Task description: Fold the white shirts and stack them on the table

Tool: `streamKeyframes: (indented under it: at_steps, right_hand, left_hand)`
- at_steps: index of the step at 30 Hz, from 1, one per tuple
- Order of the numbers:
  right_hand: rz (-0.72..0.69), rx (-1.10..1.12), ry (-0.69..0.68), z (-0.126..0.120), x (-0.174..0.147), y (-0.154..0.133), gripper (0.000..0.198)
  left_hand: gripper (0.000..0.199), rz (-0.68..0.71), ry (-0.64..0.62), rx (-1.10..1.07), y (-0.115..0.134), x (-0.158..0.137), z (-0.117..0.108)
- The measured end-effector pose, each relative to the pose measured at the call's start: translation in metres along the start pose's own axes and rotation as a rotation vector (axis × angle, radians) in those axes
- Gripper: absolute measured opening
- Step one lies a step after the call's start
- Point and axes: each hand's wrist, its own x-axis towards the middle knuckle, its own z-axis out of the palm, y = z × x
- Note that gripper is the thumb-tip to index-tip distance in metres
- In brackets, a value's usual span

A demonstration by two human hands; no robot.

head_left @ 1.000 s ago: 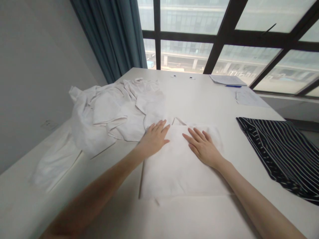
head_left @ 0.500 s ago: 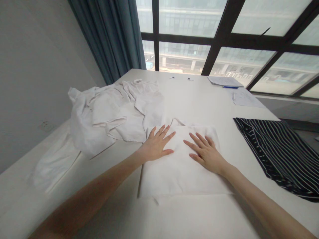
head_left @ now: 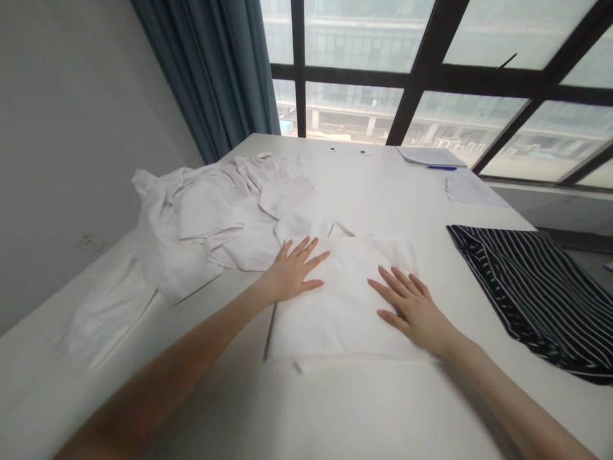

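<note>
A folded white garment (head_left: 335, 326) lies flat on the white table in front of me, its exact kind hidden by the folding. My left hand (head_left: 293, 271) rests on its upper left part with the fingers spread. On its right part lies my right hand (head_left: 409, 306), palm down and fingers apart. Neither hand grips the cloth. A small corner of fabric sticks out past the far edge, and another pokes out at the near edge.
Rumpled white clothes (head_left: 225, 211) are heaped at the left. A black-and-white striped cloth (head_left: 536, 294) lies at the right. Papers (head_left: 431, 156) and a blue pen (head_left: 441, 168) are at the far right of the table (head_left: 364, 198), before the window. A dark curtain (head_left: 225, 70) hangs behind.
My right hand has slid right and towards me over the folded garment. My left hand has shifted slightly left. The garment's near edge now sits a little farther away.
</note>
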Motion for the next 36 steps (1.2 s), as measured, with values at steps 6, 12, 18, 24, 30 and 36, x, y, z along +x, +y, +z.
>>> streamKeyframes:
  at_steps: [6, 12, 18, 24, 30, 36]
  right_hand:
    - [0.001, -0.004, 0.069, 0.001, 0.003, -0.003, 0.049]
    - [-0.025, 0.043, 0.086, 0.0, -0.009, -0.003, 0.049]
    - [-0.043, 0.064, 0.083, -0.005, -0.015, 0.002, 0.048]
    - [-0.044, 0.092, 0.107, -0.012, -0.008, -0.025, 0.039]
    - [-0.133, 0.164, 0.141, -0.009, -0.007, -0.041, 0.042]
    - [-0.125, 0.204, 0.155, -0.011, -0.007, -0.037, 0.039]
  left_hand:
    - [0.057, 0.048, 0.057, -0.023, 0.033, -0.014, -0.006]
    - [0.059, 0.207, 0.051, -0.178, 0.056, -0.053, -0.01]
    - [0.061, 0.259, 0.05, -0.228, 0.046, -0.061, -0.011]
    - [0.054, 0.25, 0.043, -0.25, 0.047, -0.062, -0.009]
    - [0.047, 0.243, 0.04, -0.29, 0.047, -0.063, -0.012]
    - [0.038, 0.317, 0.074, -0.35, 0.046, -0.063, -0.015]
